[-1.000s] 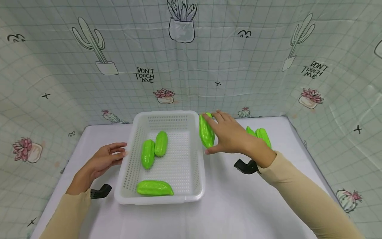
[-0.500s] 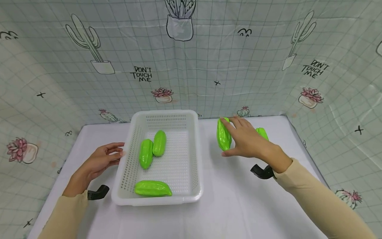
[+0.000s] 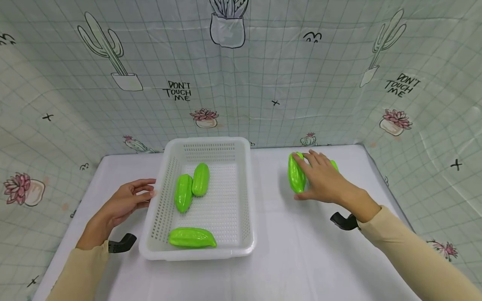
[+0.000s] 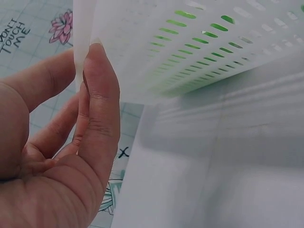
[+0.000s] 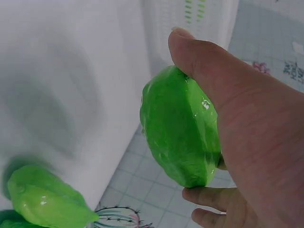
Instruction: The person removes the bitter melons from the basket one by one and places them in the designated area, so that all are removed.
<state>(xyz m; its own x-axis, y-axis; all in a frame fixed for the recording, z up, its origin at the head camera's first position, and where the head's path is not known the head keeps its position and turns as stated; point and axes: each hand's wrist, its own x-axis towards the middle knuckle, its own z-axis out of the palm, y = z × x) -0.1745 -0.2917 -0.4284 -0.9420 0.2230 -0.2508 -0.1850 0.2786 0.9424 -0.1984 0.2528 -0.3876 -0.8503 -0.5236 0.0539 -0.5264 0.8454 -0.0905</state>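
Observation:
Thumb and fingers of my right hand (image 3: pixel 324 179) grip a glossy, bright green, pepper-like vegetable (image 3: pixel 296 173) above the right part of the table; its ridged body (image 5: pixel 175 123) fills the middle of the right wrist view. Under my right hand, two more such vegetables lie on the cloth, one in plain sight (image 5: pixel 47 197), the other cut off by the frame. A white perforated plastic basket (image 3: pixel 246 251) stands left of centre, with three green vegetables (image 3: pixel 193 237) in it. My left hand (image 3: pixel 124 200) touches its left rim, fingers relaxed and thumb tip at the edge (image 4: pixel 84 28).
White cloth (image 3: pixel 278 259) covers the table. A hanging sheet (image 3: pixel 241 83) with a grid and cactus drawings encloses the back and both sides. Each wrist carries a black camera mount (image 3: pixel 344 220).
My right hand has carried the gripped vegetable from beside the basket's right wall toward the right, over the other loose vegetables. My left hand stays at the basket rim.

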